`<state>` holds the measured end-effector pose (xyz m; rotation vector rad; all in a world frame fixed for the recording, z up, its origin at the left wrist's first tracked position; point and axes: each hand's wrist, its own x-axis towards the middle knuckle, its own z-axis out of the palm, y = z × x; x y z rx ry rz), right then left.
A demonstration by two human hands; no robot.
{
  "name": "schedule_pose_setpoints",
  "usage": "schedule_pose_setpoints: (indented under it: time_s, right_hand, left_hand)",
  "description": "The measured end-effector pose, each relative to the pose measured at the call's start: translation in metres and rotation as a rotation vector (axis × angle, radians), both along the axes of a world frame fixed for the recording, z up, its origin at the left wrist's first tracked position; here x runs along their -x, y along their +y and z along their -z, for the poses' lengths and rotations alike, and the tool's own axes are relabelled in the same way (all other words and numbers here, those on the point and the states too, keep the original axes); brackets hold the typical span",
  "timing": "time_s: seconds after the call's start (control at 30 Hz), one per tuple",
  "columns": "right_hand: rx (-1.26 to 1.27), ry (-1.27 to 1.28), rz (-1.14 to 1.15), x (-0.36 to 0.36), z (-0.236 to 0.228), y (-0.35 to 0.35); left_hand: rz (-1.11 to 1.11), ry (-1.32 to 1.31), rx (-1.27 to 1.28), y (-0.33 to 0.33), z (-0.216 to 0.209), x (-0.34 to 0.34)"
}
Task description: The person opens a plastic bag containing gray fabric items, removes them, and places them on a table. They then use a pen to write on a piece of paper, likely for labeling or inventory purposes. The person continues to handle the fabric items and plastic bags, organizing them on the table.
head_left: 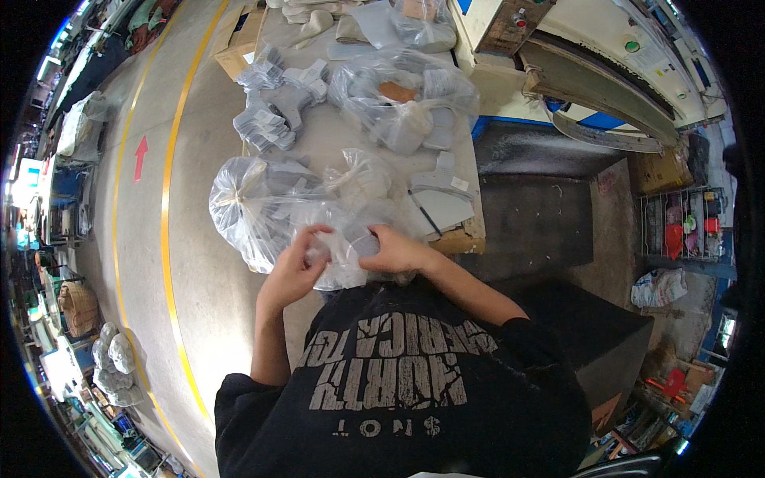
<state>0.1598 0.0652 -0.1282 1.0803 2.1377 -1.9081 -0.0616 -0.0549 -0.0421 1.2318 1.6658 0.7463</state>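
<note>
At the near edge of the table, both my hands are at a clear plastic bag. My left hand is curled round the bag's left side. Opposite it, my right hand grips the bag's right side, thumb toward me, beside a grey flat piece that shows through the film. Left of my hands sits another full clear bag, its film gathered into a knot-like bunch. A crumpled clear bag with pale contents lies just beyond. My fingertips are partly hidden by the film.
Stacks of grey cut pieces lie farther back, beside a large open bag of grey pieces. A dark pen rests on a pale sheet at right. Beyond the table's right edge stands a machine; a yellow-lined walkway runs at left.
</note>
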Motion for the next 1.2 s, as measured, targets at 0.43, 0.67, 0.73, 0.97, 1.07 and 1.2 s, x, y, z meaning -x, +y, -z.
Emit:
schedule_pose_setpoints:
  time_s: [0.43,0.67,0.73,0.97,1.07,1.2]
  right_hand:
    - [0.477,0.758,0.219,-0.036,-0.074,0.036]
    - [-0.067,0.605,0.222,-0.013,-0.084,0.004]
    - [-0.011,0.558,0.152,-0.015,-0.094,0.009]
    - [-0.035,0.551,0.324,-0.019,-0.094,0.021]
    - [-0.139,0.582,0.331,-0.016,-0.106,0.022]
    - [-0.521,0.648,0.248,-0.015,-0.12,0.027]
  left_hand:
    - [-0.382,0.29,-0.214,0.019,-0.043,-0.006]
    - [-0.308,-0.622,0.067,0.012,0.022,-0.021]
    - [-0.458,-0.855,-0.052,0.015,0.043,-0.033]
    - [-0.513,-1.055,0.041,0.005,0.023,-0.035]
    - [-0.352,-0.901,-0.033,0.007,0.016,-0.033]
    - [-0.168,-0.612,-0.134,0.022,-0.013,-0.037]
